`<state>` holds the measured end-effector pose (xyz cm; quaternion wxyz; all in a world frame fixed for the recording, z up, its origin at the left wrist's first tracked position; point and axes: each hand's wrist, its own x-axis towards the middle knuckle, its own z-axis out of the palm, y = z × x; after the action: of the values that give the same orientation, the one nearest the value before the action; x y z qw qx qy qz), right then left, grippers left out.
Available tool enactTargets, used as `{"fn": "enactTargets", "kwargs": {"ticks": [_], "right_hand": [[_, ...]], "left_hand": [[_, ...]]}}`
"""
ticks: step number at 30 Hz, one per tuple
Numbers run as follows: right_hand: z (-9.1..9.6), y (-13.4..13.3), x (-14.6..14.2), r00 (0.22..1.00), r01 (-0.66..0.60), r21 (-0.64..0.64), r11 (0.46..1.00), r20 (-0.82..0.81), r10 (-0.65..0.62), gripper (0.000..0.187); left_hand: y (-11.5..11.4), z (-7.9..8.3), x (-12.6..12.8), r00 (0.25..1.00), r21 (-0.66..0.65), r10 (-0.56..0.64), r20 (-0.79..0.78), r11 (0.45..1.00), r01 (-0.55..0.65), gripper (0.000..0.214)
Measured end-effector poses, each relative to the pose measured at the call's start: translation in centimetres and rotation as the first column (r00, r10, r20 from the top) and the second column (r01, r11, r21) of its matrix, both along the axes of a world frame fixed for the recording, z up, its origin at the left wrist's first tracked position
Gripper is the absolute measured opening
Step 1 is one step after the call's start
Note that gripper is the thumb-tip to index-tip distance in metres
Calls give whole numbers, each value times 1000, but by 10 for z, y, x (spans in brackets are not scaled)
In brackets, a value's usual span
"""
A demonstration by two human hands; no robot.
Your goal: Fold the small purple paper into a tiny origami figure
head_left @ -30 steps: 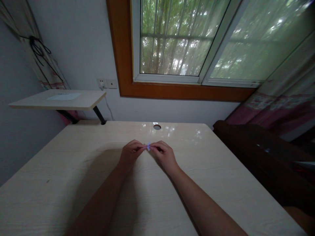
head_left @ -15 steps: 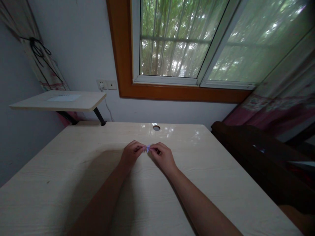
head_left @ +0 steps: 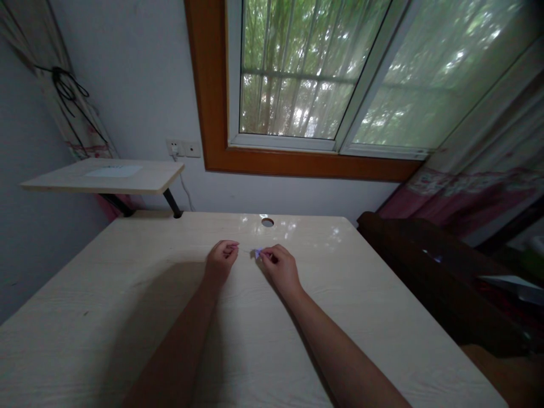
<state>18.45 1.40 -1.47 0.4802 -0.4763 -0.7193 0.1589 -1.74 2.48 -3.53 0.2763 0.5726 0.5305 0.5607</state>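
Both my hands rest on a pale wooden desk (head_left: pixel 127 294), near its far middle. My right hand (head_left: pixel 278 268) pinches a tiny pale blue-violet piece of folded paper (head_left: pixel 257 253) between thumb and fingertips, just above the desk surface. My left hand (head_left: pixel 221 260) sits a short gap to the left of the paper, its fingers curled together with nothing in them. What the small piece is exactly I cannot make out.
A round cable hole (head_left: pixel 267 222) lies in the desk beyond the hands. A small raised shelf (head_left: pixel 106 175) stands at the back left, under a wall socket (head_left: pixel 183 148). A dark wooden bed frame (head_left: pixel 425 260) borders the desk's right edge, below a window and curtain.
Earlier both hands pinched the small piece together. My left hand has let go and drawn slightly left; my right hand keeps hold of it.
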Motion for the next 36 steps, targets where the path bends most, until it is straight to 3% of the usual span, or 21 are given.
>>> {"fn": "enactTargets", "kwargs": {"ticks": [10, 14, 20, 25, 36], "right_hand": [[-2, -1, 6, 998, 56, -173, 983, -31, -62, 17], [4, 3, 28, 972, 90, -283, 955, -183, -145, 29], [20, -2, 88, 955, 159, -294, 942, -195, -222, 42], [24, -15, 129, 950, 237, -297, 925, -127, -284, 42], [11, -27, 139, 946, 286, -266, 921, -76, -316, 47]], "left_hand": [[2, -2, -4, 973, -65, 32, 229, 998, -17, 23], [-1, 1, -3, 966, -67, 41, 255, 997, -24, 24], [-1, 2, -2, 957, -64, 23, 291, 998, -5, 25], [-1, -2, -2, 961, -46, 2, 275, 999, 11, 23], [-5, 0, -2, 973, -38, -12, 229, 999, 22, 24]]}}
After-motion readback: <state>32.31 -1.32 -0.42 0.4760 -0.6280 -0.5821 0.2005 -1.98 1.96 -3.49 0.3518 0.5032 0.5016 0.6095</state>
